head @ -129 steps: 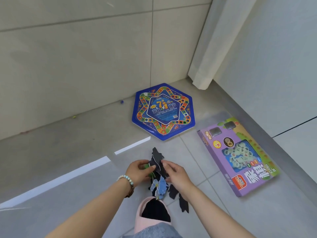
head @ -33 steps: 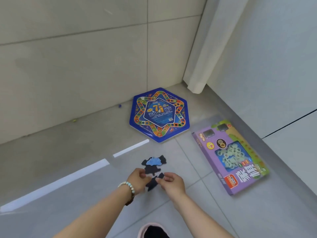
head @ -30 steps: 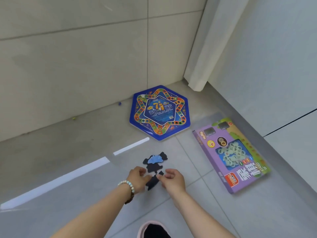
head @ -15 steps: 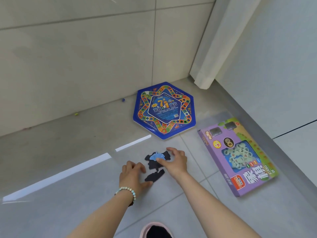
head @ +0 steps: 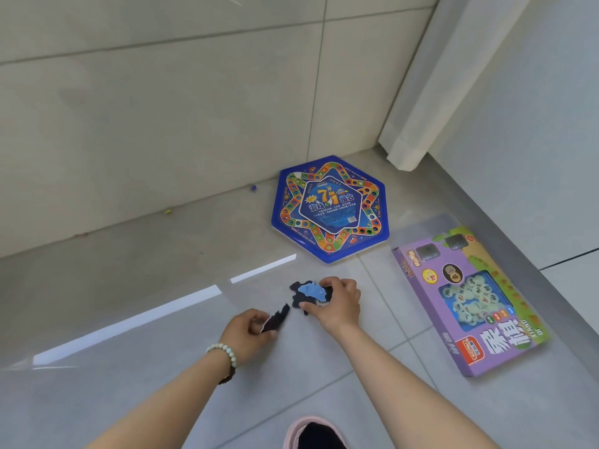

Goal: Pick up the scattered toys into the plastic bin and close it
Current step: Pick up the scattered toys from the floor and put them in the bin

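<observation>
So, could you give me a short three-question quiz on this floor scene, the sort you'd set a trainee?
1. True or false: the purple rectangular cardboard box lies on top of the blue hexagonal game board.
2. What is in the grip of the left hand? A) one dark flat toy piece B) a small bead C) nothing.
3. Fill in: the right hand holds a pile of dark flat pieces topped by a light ___ piece.
Key: 1 false, the box lies beside the board, apart from it; 2 A; 3 blue.
</observation>
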`<state>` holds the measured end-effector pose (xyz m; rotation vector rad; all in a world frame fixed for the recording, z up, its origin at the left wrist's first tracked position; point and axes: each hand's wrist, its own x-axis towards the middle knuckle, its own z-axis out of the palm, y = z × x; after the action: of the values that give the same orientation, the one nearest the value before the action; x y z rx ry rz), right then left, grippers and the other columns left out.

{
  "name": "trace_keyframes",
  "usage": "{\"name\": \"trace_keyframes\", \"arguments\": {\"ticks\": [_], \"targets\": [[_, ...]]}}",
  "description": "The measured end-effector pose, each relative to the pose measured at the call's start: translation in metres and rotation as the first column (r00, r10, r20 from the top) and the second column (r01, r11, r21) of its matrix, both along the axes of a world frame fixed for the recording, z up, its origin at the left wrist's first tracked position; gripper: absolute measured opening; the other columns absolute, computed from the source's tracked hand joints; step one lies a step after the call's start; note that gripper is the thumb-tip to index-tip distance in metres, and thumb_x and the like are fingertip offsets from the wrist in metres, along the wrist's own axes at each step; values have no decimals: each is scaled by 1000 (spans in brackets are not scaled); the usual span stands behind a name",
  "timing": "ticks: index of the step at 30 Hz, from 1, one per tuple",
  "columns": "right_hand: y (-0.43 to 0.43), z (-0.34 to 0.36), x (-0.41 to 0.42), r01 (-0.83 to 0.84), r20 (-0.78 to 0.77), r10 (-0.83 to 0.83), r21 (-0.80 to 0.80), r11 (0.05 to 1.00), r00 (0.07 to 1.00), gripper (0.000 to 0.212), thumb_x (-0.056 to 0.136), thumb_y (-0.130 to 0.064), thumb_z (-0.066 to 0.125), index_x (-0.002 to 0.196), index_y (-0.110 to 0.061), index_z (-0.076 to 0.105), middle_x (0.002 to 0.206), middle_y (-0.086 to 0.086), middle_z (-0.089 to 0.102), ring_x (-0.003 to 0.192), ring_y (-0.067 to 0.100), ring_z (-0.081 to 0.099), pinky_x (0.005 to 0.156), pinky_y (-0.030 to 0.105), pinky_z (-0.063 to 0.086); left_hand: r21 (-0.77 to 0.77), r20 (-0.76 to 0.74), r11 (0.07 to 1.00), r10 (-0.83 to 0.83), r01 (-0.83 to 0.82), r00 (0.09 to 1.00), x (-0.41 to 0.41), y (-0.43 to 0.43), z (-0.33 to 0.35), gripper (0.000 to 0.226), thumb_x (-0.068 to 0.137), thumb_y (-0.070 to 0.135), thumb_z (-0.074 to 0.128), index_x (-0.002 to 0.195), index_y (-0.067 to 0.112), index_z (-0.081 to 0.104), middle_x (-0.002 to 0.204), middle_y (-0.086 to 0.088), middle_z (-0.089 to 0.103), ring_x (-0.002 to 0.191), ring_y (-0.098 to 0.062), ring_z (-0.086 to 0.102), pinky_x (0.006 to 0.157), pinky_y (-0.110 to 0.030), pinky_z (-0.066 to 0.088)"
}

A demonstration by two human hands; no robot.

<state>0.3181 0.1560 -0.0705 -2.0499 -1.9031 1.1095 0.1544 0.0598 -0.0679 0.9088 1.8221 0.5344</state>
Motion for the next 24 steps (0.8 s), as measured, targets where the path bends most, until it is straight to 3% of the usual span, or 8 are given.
{"name": "trace_keyframes", "arguments": {"ticks": [3, 6, 8, 13, 17, 21, 24], "targets": [[-3, 0, -7, -20, 72, 19, 12, 1000, 997, 52, 69, -37, 79, 110, -27, 49, 127, 0, 34, 120, 18, 35, 97, 28, 40, -71, 303, 970, 242, -232, 922, -12, -4, 4, 22, 88, 10, 60, 110, 16, 60, 66, -1, 49, 59, -13, 48, 51, -14, 42], [-8, 0, -15, -11, 98, 9, 17, 1000, 995, 42, 70, -36, 79, 96, -25, 47, 125, 1, 36, 118, 19, 36, 97, 28, 36, -164, 443, 927, 374, -337, 815, -23, -7, 12, 19, 91, 10, 56, 110, 10, 60, 75, -3, 57, 67, -16, 52, 65, -21, 45], [-12, -1, -19, -6, 96, 5, 15, 1000, 995, 42, 70, -34, 78, 91, -24, 43, 122, 1, 41, 115, 20, 38, 93, 29, 37, -169, 448, 921, 390, -352, 804, -32, -9, 15, 19, 92, 9, 55, 110, 7, 61, 83, -2, 64, 71, -15, 56, 68, -21, 46], [-18, 1, -28, 73, 15, -73, -33, 997, 997, 56, 65, -26, 83, 102, -21, 41, 104, -4, 45, 113, 21, 39, 94, 32, 42, -194, 472, 884, 465, -426, 749, -47, -15, 19, 23, 94, 5, 49, 117, 2, 53, 108, -8, 66, 82, -14, 64, 56, -11, 52], [-24, 0, -32, 57, 23, -56, -74, 996, 998, 60, 65, -28, 82, 112, -19, 45, 110, -3, 47, 115, 20, 38, 93, 31, 42, -204, 532, 892, 447, -403, 719, -52, -21, 21, 28, 94, 0, 48, 120, 8, 49, 104, -9, 66, 78, -15, 66, 58, -15, 54], [-25, 1, -36, 49, 69, -43, -85, 995, 997, 57, 64, -31, 83, 106, -19, 46, 114, -1, 41, 112, 18, 40, 90, 31, 43, -200, 563, 899, 431, -390, 705, -58, -24, 23, 30, 94, -3, 44, 121, 8, 51, 102, -9, 64, 83, -21, 64, 70, -21, 55], [-29, 1, -40, 72, -7, -73, -99, 992, 997, 53, 64, -23, 83, 95, -18, 41, 106, -2, 45, 101, 19, 49, 76, 29, 48, -230, 571, 878, 472, -421, 672, -63, -27, 24, 28, 95, -3, 42, 121, 5, 51, 99, -7, 64, 83, -22, 64, 67, -23, 56]]}}
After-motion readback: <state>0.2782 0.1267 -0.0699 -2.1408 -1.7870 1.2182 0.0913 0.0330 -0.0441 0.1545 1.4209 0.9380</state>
